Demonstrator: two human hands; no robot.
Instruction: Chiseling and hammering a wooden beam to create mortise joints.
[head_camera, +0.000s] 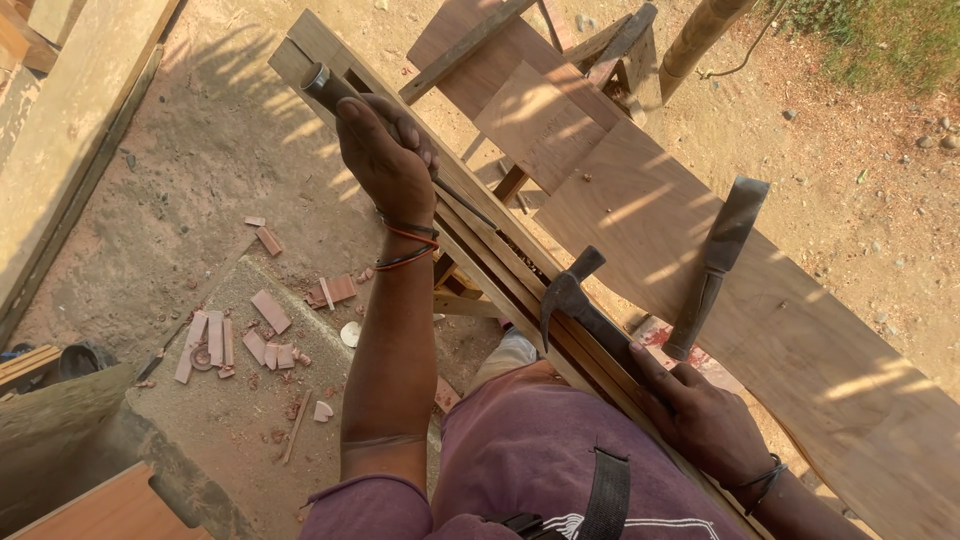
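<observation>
Head view, looking down at a carpentry setup outdoors. The left hand (385, 155) is wrapped in a fist around the handle of a chisel (330, 88), whose blade runs down under the hand toward the long grooved timber (480, 245) lying diagonally across the person's lap. The right hand (700, 415) is closed on the handle of a claw hammer (575, 295); the hammer head rests on or just above the timber, well short of the chisel's butt. A second tool with a flat dark blade (715, 265) lies on the wide plank (800, 330) to the right, untouched. Wood chips (265, 320) are scattered over the concrete slab (215, 400) below.

Judged step: chisel positioned on the groove, hammer not yet raised. A strike would call for lifting the hammer and landing it squarely on the chisel end while the left fist keeps the blade's angle steady. Exact contact point of the blade: cannot tell, the hand hides it.
</observation>
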